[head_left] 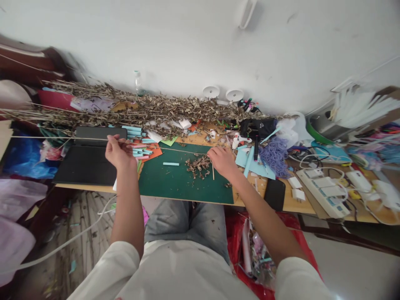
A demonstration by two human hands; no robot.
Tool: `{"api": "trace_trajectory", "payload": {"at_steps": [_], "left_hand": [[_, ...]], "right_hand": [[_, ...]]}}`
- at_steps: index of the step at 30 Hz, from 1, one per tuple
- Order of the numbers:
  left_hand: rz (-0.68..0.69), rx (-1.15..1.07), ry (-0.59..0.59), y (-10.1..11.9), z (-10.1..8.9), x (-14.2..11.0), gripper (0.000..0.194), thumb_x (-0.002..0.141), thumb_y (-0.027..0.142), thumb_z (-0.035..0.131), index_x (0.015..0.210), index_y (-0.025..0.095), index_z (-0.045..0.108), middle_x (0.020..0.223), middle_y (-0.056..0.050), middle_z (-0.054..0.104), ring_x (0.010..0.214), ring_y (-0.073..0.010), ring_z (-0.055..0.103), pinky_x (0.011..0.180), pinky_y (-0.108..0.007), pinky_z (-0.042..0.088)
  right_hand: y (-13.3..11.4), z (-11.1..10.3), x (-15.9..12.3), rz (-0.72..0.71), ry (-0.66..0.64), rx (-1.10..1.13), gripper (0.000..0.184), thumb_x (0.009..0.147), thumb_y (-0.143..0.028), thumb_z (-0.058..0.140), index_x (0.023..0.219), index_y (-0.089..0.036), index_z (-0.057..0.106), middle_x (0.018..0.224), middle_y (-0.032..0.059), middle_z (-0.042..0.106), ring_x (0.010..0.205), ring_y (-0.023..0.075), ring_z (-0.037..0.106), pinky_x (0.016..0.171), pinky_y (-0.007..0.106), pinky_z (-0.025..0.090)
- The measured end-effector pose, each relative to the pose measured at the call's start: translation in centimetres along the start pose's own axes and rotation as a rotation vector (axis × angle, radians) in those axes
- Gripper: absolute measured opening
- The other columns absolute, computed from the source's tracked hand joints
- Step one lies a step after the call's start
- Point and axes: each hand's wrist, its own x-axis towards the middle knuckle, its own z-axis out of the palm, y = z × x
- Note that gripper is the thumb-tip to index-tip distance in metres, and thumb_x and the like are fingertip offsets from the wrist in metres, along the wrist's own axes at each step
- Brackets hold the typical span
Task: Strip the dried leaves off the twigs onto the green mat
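Observation:
A long, thin dried plant stalk stretches across the desk, held level above it. My left hand is closed on it in a pinch, in front of the black tablet case. Around the other end of the stalk, the fingers of my right hand are closed too. Just left of that hand, crumbled dry leaves lie in a small heap on the green cutting mat. A short light-blue paper tube rests on the mat, and a short thin stick is below my right hand.
Bundles of dried stalks run along the wall. Blue paper tubes lie beside the black tablet case. To the right are a hot glue gun, purple yarn, a phone and a power strip. Below hangs a red bag.

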Motion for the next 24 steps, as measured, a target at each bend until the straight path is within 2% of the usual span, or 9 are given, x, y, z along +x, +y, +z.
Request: {"api": "trace_trajectory", "payload": {"at_steps": [7, 10, 14, 20, 24], "left_hand": [[0.05, -0.061, 0.081, 2.6, -0.9, 1.7, 0.027, 0.096, 0.038, 0.043, 0.084, 0.015, 0.051, 0.055, 0.007, 0.05, 0.047, -0.0025, 0.047, 0.04, -0.013, 0.028], [0.065, -0.055, 0.126, 2.9, -1.0, 1.6, 0.023, 0.098, 0.032, 0.04, 0.088, 0.014, 0.049, 0.056, 0.008, 0.048, 0.047, -0.0012, 0.047, 0.04, -0.013, 0.025], [0.078, -0.036, 0.147, 2.9, -1.4, 1.5, 0.021, 0.098, 0.029, 0.037, 0.091, 0.013, 0.047, 0.056, 0.008, 0.047, 0.047, -0.0011, 0.047, 0.041, -0.013, 0.023], [0.085, -0.089, 0.166, 3.6, -2.2, 2.3, 0.023, 0.099, 0.031, 0.035, 0.093, 0.012, 0.047, 0.059, 0.008, 0.045, 0.047, -0.0004, 0.046, 0.042, -0.012, 0.024], [0.06, -0.134, 0.166, 3.9, -2.2, 2.4, 0.023, 0.099, 0.033, 0.036, 0.095, 0.013, 0.046, 0.062, 0.008, 0.046, 0.05, -0.0007, 0.047, 0.043, -0.012, 0.027]], "right_hand": [[1.2, 1.1, -0.2, -0.013, 0.023, 0.114, 0.028, 0.099, -0.026, 0.032, 0.102, -0.018, 0.059, 0.106, 0.0108, 0.06, 0.099, 0.023, 0.052, 0.077, 0.031, 0.038], [1.0, 1.5, -0.1, 0.043, 0.054, 0.177, 0.028, 0.098, -0.026, 0.032, 0.104, -0.019, 0.058, 0.106, 0.0106, 0.058, 0.097, 0.0227, 0.053, 0.074, 0.03, 0.041], [1.1, 1.9, 0.1, 0.116, 0.126, 0.252, 0.025, 0.097, -0.025, 0.033, 0.103, -0.02, 0.057, 0.105, 0.0104, 0.057, 0.095, 0.0223, 0.054, 0.079, 0.032, 0.043], [2.5, 2.5, -0.3, 0.186, 0.218, 0.368, 0.028, 0.096, -0.025, 0.032, 0.1, -0.018, 0.059, 0.103, 0.0124, 0.059, 0.096, 0.023, 0.055, 0.086, 0.036, 0.044], [2.2, 2.8, 0.0, 0.248, 0.262, 0.519, 0.026, 0.094, -0.029, 0.039, 0.101, -0.018, 0.062, 0.102, 0.0107, 0.064, 0.095, 0.0226, 0.058, 0.087, 0.036, 0.046]]}}
